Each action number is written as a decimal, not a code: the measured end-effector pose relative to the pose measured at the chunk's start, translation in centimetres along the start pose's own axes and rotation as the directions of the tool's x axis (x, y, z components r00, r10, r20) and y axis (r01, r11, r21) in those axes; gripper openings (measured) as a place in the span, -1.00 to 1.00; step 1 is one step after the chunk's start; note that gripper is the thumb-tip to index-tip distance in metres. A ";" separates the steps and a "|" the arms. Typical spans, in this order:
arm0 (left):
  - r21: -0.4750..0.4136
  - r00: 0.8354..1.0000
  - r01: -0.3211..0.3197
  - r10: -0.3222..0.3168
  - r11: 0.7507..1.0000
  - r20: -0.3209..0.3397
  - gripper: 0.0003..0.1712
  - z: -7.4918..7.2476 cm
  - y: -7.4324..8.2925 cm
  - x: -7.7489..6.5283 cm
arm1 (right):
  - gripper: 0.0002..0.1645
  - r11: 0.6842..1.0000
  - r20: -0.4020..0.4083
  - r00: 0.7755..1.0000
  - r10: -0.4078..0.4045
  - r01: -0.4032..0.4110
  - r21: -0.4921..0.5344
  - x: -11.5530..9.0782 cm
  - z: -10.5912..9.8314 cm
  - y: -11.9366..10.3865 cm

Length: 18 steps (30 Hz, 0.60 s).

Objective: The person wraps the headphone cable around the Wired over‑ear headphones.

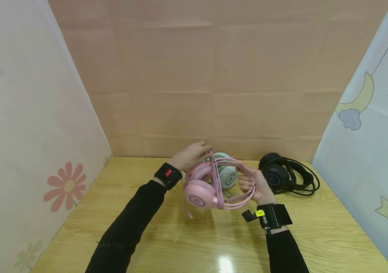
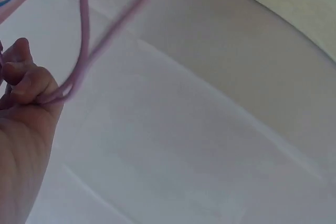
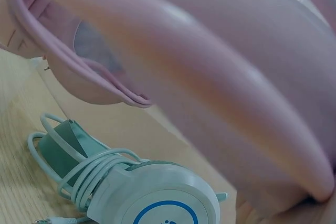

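Note:
Pink headphones (image 1: pixel 199 194) are held up over the table between both hands, their pink cable (image 1: pixel 217 182) wound around the frame beside the ear cups. My right hand (image 1: pixel 257 185) grips the headband at its right end; the headband fills much of the right wrist view. At the upper left of the headphones, my left hand (image 1: pixel 191 154) pinches the cable, and a loop of it runs out of the curled fingers in the left wrist view. A loose cable end hangs below the left ear cup.
White and green headphones (image 1: pixel 228 177) lie on the table (image 1: pixel 119 227) behind the pink ones, their cable bundled. Black headphones (image 1: pixel 276 176) rest to the right of my right hand. A brown paper backdrop (image 1: pixel 211 76) stands at the back, with patterned panels at both sides.

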<state>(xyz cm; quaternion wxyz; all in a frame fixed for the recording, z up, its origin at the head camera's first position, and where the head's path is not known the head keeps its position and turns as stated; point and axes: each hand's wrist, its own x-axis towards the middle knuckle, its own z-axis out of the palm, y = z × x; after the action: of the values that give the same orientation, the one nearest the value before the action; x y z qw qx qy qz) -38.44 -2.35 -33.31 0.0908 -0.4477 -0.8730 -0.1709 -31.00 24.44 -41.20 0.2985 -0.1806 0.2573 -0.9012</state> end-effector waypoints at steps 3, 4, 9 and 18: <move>-0.015 1.000 -0.003 0.003 1.000 -0.015 -0.74 0.1 -0.5 -0.1 | -0.39 1.000 0.005 1.000 0.003 -0.003 -0.008 0.0 0.1 0.0; -0.014 1.000 0.002 -0.002 1.000 -0.020 -0.73 0.2 -0.7 -0.2 | -0.38 1.000 0.007 1.000 0.005 -0.005 -0.010 0.0 0.1 0.0; -0.014 0.999 0.033 -0.034 0.999 -0.032 -0.67 0.9 -1.4 -0.6 | -0.37 1.000 0.023 1.000 0.018 -0.018 0.000 0.0 0.1 0.2; -0.105 0.997 0.077 -0.074 0.992 0.033 -0.61 1.5 -1.7 -0.5 | -0.34 0.999 0.055 0.998 0.018 -0.019 0.028 -0.1 0.3 0.0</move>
<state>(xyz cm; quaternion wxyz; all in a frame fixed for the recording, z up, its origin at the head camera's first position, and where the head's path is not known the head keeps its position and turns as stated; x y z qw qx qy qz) -39.54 -3.11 -35.20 0.0478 -0.4209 -0.8803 -0.2138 -30.76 24.38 -40.99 0.3163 -0.1984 0.2377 -0.8967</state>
